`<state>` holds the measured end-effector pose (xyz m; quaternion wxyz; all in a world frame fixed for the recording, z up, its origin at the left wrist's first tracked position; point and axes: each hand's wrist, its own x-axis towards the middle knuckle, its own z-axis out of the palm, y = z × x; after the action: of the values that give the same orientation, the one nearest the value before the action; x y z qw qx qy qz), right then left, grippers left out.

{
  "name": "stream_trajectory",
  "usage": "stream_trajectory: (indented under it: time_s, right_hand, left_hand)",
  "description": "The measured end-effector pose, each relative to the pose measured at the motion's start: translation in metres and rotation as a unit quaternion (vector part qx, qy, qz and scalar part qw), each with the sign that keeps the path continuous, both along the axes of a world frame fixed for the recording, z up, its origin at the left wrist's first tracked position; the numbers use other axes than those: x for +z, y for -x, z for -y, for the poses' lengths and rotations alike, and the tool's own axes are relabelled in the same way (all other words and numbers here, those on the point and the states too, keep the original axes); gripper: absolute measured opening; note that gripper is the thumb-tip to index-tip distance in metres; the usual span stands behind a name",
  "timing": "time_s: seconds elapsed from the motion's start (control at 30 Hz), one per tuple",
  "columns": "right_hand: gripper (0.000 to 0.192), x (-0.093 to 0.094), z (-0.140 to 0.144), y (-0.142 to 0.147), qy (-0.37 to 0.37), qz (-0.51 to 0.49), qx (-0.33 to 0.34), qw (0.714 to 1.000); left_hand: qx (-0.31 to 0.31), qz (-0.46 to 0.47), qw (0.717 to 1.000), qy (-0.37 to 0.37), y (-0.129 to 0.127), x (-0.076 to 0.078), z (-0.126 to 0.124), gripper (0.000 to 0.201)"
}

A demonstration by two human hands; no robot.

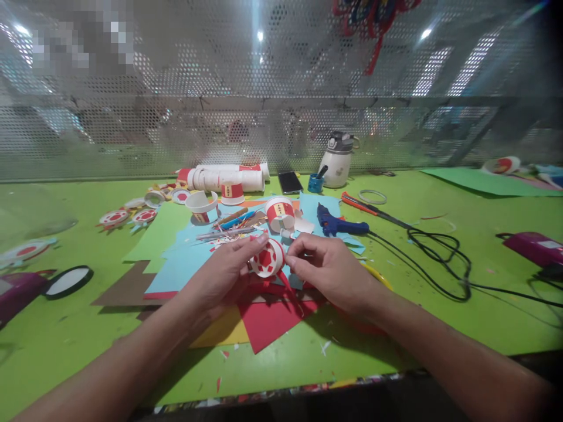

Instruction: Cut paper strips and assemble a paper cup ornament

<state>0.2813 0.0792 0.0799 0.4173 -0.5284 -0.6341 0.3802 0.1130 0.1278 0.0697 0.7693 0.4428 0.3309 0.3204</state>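
Pinching a cut paper cup between left hand and right hand above the red paper sheet, we judge it mid-assembly; finished rosettes lie far left, uncut cups behind.

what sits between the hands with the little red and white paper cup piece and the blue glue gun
Both the left hand and right hand hold the cup piece. Toward the glue gun lie only flat blue paper and small scraps; the upright paper cup stands left of that line.
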Motion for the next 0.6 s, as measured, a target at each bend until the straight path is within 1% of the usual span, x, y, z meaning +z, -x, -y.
stream_trajectory:
  time_s: [0.1, 0.17, 0.27, 0.3, 0.33, 0.43, 0.6]
  right_hand:
    - [0.014, -0.001, 0.000, 0.000, 0.012, 0.000, -0.008, 1.000]
    - [0.014, -0.002, -0.001, 0.000, -0.006, 0.019, -0.015, 1.000]
    - [0.014, -0.004, -0.001, 0.001, -0.036, 0.055, -0.021, 0.998]
    - [0.014, -0.004, -0.002, 0.001, -0.041, 0.062, -0.020, 0.997]
    - [0.013, -0.005, -0.002, 0.001, -0.043, 0.067, -0.020, 0.997]
    - [0.012, -0.006, -0.002, 0.002, -0.038, 0.068, -0.014, 0.997]
    - [0.010, -0.007, -0.003, 0.002, -0.009, 0.041, 0.005, 0.999]
  left_hand:
    - [0.002, -0.010, 1.000, -0.005, -0.001, 0.001, 0.000, 0.025]
    - [0.016, -0.024, 1.000, -0.007, -0.001, 0.003, 0.002, 0.029]
    - [0.051, -0.095, 0.994, -0.028, -0.003, 0.008, 0.006, 0.060]
    - [0.057, -0.126, 0.990, -0.040, -0.003, 0.010, 0.007, 0.066]
    - [0.059, -0.155, 0.985, -0.054, -0.003, 0.011, 0.009, 0.067]
    - [0.057, -0.199, 0.975, -0.078, -0.005, 0.011, 0.010, 0.057]
    - [0.058, -0.205, 0.974, -0.075, -0.007, 0.009, 0.009, 0.045]
